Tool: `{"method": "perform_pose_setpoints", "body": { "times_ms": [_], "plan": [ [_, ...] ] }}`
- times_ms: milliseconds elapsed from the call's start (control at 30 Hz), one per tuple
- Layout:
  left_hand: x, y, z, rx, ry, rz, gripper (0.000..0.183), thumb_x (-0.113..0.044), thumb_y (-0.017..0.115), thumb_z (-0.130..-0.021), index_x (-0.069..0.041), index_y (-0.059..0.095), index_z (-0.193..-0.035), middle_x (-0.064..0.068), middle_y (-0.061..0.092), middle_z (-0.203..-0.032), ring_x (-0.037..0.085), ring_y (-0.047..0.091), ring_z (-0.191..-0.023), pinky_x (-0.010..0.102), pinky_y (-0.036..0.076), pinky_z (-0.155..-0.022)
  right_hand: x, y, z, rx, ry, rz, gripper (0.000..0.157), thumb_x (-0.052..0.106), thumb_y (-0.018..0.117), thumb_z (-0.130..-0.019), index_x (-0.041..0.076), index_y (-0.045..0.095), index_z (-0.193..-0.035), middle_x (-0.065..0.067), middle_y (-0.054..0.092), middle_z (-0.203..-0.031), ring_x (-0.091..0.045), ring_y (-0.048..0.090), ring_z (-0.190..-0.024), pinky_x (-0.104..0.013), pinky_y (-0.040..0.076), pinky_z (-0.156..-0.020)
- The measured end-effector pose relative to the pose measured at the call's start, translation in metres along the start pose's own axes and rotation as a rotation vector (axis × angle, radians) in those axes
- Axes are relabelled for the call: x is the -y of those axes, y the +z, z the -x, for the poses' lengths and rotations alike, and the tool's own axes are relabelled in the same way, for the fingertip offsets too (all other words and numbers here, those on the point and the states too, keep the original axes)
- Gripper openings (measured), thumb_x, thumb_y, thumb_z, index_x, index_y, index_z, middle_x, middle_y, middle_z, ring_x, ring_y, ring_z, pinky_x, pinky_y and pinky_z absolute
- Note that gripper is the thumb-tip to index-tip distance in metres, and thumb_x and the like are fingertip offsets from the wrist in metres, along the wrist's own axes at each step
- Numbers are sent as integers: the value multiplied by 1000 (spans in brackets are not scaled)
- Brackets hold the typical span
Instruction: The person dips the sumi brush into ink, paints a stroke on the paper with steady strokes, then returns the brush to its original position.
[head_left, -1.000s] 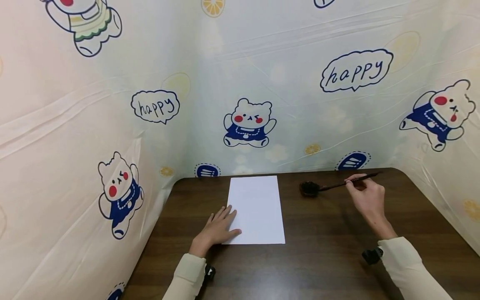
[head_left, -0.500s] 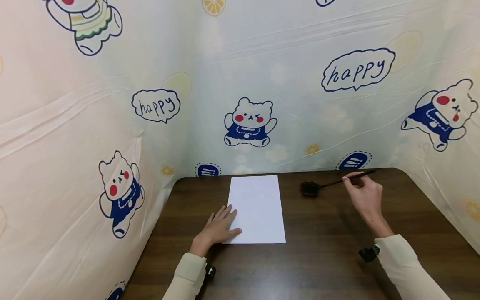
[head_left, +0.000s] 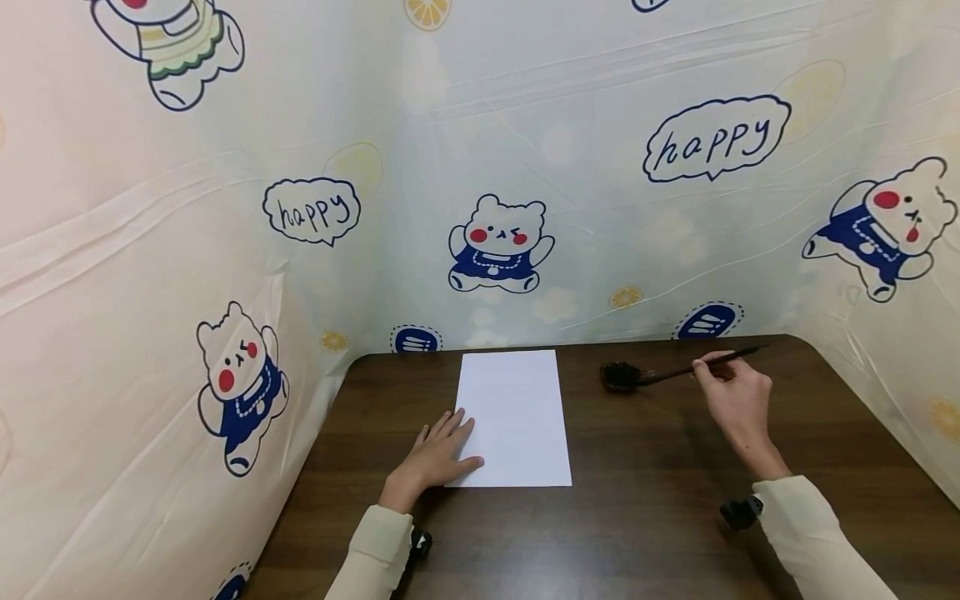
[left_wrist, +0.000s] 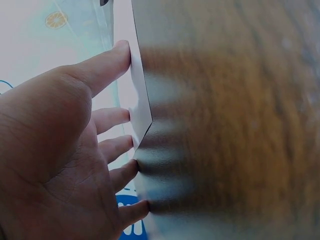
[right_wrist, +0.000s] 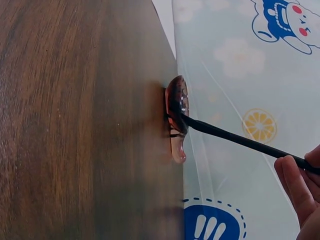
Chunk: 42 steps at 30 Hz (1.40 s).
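A white sheet of paper lies on the dark wooden table. My left hand rests flat on the sheet's near left corner, fingers straight; in the left wrist view the left hand touches the paper at its edge. My right hand pinches the thin black handle of a brush, whose tip sits in a small dark dish right of the sheet. The right wrist view shows the dish, the brush dipped in it, and my fingertips on the handle.
A cartoon-bear printed plastic sheet walls the table at the back and on both sides. Bare table surface lies between the paper and my right forearm and along the front edge.
My right hand has shifted slightly with the brush handle, lifting a little and coming back. The brush tip stays in the dish. The left hand and the paper have not moved.
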<state>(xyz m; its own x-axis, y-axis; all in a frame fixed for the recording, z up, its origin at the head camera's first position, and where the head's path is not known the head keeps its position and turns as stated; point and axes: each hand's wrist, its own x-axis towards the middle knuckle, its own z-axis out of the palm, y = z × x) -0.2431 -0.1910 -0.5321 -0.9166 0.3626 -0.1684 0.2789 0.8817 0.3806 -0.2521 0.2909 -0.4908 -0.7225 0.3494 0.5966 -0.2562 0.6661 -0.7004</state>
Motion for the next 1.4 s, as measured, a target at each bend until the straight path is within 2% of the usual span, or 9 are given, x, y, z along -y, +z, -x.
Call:
{"method": "perform_pose_setpoints", "body": {
  "times_ms": [267, 600, 800, 867, 1033, 1100, 1167, 1333, 1400],
  "plan": [
    [1, 1, 0, 0, -1, 0, 81, -53, 64, -102, -13, 37, -167, 13, 22, -179, 40, 15, -166, 72, 13, -129, -1, -3, -1, -8, 8, 20, 10, 9, 75, -97, 0, 77, -94, -21, 80, -83, 33, 48, -68, -2, 39, -63],
    [1, 0, 0, -2, 9, 10, 82, -52, 66, -102, -10, 38, -166, 16, 23, -178, 43, 16, -165, 74, 12, -128, 4, -10, 0, -34, 17, -5, 11, 11, 75, -97, 1, 78, -92, -21, 79, -84, 30, 51, -67, -2, 41, -64],
    [11, 7, -3, -28, 44, 46, 88, -65, 62, -99, -13, 38, -167, 16, 23, -178, 45, 16, -164, 78, 11, -125, 7, -11, -3, -57, 24, -49, 11, 12, 77, -97, 1, 79, -95, -19, 80, -82, 27, 56, -68, -2, 43, -63],
    [9, 5, -1, -23, 43, 55, 88, -64, 62, -99, -13, 38, -166, 16, 23, -178, 45, 15, -165, 77, 10, -126, 8, -10, -4, -59, 22, -60, 12, 12, 78, -97, 1, 79, -96, -13, 80, -80, 27, 57, -68, -3, 43, -62],
    [4, 1, 2, -12, 38, 45, 83, -55, 64, -102, -9, 38, -166, 17, 23, -178, 45, 15, -165, 77, 10, -126, 7, -6, -3, -51, 33, -78, 14, 15, 79, -97, 1, 78, -96, 23, 72, -74, 26, 58, -69, -3, 43, -62],
    [3, 1, 1, -7, 29, 30, 81, -53, 64, -103, -10, 37, -166, 17, 22, -178, 44, 15, -165, 76, 11, -127, 5, -3, -2, -42, 46, -74, 15, 17, 78, -98, 2, 78, -96, 30, 68, -74, 25, 57, -69, -4, 43, -62],
    [1, 0, 1, 1, 16, 14, 80, -50, 65, -102, -10, 38, -166, 16, 22, -178, 43, 16, -165, 74, 12, -128, 4, -1, -1, -33, 59, -64, 15, 18, 78, -98, 3, 78, -97, 24, 72, -74, 25, 57, -68, -5, 43, -62],
    [-1, 0, 1, 3, 8, -4, 80, -52, 65, -103, -11, 38, -166, 14, 23, -178, 42, 17, -166, 74, 14, -128, 1, 1, 3, -13, 74, -27, 18, 20, 76, -100, 3, 77, -96, -14, 81, -83, 26, 55, -68, -8, 41, -60],
    [0, 0, 2, 1, 8, -5, 81, -52, 65, -102, -11, 38, -166, 14, 23, -178, 42, 17, -165, 74, 14, -128, 0, 1, 4, -8, 78, -18, 19, 21, 75, -100, 2, 77, -96, -19, 81, -85, 27, 54, -68, -9, 41, -59]
  ]
}}
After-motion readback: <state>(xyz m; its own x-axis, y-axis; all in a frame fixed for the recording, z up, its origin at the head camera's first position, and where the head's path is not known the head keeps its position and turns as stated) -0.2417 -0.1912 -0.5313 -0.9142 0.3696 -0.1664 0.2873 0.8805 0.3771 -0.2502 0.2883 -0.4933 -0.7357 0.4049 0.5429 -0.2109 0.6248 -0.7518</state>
